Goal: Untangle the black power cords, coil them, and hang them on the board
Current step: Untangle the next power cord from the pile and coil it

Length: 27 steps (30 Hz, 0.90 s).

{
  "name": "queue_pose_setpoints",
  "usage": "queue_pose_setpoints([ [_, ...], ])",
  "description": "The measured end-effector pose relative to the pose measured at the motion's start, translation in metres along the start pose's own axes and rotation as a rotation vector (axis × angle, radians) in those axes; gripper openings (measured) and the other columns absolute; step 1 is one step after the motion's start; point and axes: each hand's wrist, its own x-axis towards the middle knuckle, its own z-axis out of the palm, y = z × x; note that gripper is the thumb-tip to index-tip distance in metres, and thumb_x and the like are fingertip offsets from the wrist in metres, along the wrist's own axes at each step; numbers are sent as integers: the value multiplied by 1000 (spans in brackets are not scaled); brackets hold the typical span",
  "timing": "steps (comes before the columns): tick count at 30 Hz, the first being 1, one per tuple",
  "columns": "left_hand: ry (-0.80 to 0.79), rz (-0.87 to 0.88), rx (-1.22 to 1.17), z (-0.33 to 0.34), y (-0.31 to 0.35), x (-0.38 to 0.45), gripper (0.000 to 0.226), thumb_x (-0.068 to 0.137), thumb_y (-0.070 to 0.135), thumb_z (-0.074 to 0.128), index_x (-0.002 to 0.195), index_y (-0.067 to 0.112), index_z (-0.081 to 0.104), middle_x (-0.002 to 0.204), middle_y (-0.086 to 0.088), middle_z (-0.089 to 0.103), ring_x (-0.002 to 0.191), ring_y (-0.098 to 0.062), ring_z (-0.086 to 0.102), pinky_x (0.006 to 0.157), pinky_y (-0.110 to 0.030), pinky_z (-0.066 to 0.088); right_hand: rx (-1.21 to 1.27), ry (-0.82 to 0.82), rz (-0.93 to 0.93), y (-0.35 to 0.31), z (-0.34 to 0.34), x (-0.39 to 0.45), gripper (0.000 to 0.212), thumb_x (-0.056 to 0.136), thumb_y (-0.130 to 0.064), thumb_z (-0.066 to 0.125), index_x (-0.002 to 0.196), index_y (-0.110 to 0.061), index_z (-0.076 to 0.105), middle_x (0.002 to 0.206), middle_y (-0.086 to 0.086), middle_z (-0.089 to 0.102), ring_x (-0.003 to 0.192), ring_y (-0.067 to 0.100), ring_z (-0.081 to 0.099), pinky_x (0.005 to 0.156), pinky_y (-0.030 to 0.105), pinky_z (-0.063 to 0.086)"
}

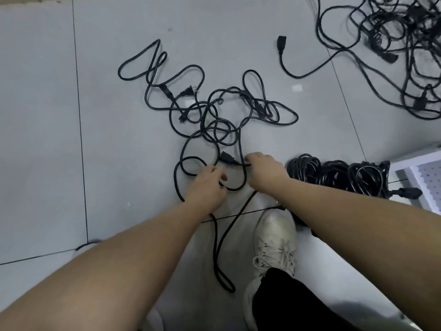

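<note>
A tangle of black power cords (pixel 214 115) sprawls over the grey floor in front of me. My left hand (pixel 207 185) reaches down into its near loops, fingers curled round a cord strand. My right hand (pixel 263 170) pinches the cord just behind a black connector plug (pixel 228 158). Several coiled cords (pixel 338 175) lie in a row to the right of my right hand. The white pegboard (pixel 427 177) shows at the right edge. One cord loop (pixel 222 271) trails back toward my feet.
A second large pile of tangled black cords (pixel 405 44) lies at the top right, with one loose cord and plug (pixel 281 44) stretching from it. My white shoe (pixel 274 240) stands just behind my right hand. A small white scrap (pixel 297 88) lies on the floor.
</note>
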Motion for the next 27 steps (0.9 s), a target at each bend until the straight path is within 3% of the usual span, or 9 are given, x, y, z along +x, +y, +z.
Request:
queue_pose_setpoints([
  [4, -54, 30, -5, 0, -3, 1, 27, 98, 19, 59, 125, 18, 57, 140, 4, 41, 97, -7, 48, 93, -25, 42, -67, -40, -22, 8, 10, 9, 37, 90, -9, 52, 126, -18, 49, 123, 9, 60, 112, 32, 55, 82, 39, 43],
  [8, -17, 41, -36, -3, -1, -3, 38, 95, 19, 62, 131, 19, 49, 145, 2, 34, 97, -17, 55, 94, -37, 49, 126, -44, -63, 20, 8, -2, 32, 94, -15, 56, 123, -25, 66, 120, 7, 60, 113, 30, 57, 92, 38, 48],
  [11, 127, 87, 144, -15, 6, -9, 55, 90, 23, 62, 141, 23, 40, 152, 0, 26, 123, -24, 47, 106, -39, 37, 229, -36, -189, 19, -9, -18, 31, 99, -20, 58, 124, -33, 72, 113, 3, 61, 106, 22, 59, 95, 37, 46],
  [14, 143, 265, 524, -36, 22, -23, 63, 94, 30, 55, 152, 26, 29, 161, 3, 24, 152, -19, 17, 125, -46, 7, 281, -18, -284, 7, -39, -42, 29, 99, -25, 62, 123, -37, 73, 104, -3, 62, 91, 12, 56, 92, 32, 45],
  [16, 19, 331, 602, -56, 39, -37, 50, 102, 33, 48, 148, 21, 35, 151, 0, 44, 145, -20, 34, 125, -44, 9, 327, 16, -306, -6, -63, -61, 24, 97, -26, 66, 117, -36, 75, 100, -8, 65, 86, 7, 55, 87, 27, 45],
  [19, -83, 283, 526, -94, 68, -66, 31, 110, 34, 35, 126, 14, 53, 123, -7, 63, 114, -28, 58, 100, -41, 41, 352, 20, -322, -26, -99, -92, 13, 92, -29, 72, 105, -31, 73, 90, -14, 67, 84, 8, 60, 81, 26, 47],
  [21, -49, 271, 484, -120, 80, -89, 28, 111, 32, 32, 113, 14, 53, 114, -8, 64, 97, -25, 57, 84, -39, 45, 469, 27, -253, -34, -124, -114, 16, 89, -31, 76, 101, -24, 68, 78, -10, 66, 72, 10, 61, 71, 26, 50],
  [23, 14, 244, 403, -145, 88, -112, 24, 110, 28, 33, 115, 14, 51, 112, -5, 66, 97, -24, 59, 80, -37, 44, 679, -29, -183, -39, -151, -137, 21, 89, -32, 77, 95, -15, 67, 67, -1, 69, 65, 12, 64, 67, 26, 53],
  [27, 165, 204, 156, -190, 109, -167, 31, 106, 13, 31, 134, 20, 42, 114, 1, 68, 93, -22, 64, 69, -31, 44, 1029, -200, -162, -47, -198, -194, 24, 100, -38, 62, 100, -15, 68, 98, 5, 79, 103, 15, 73, 100, 34, 50],
])
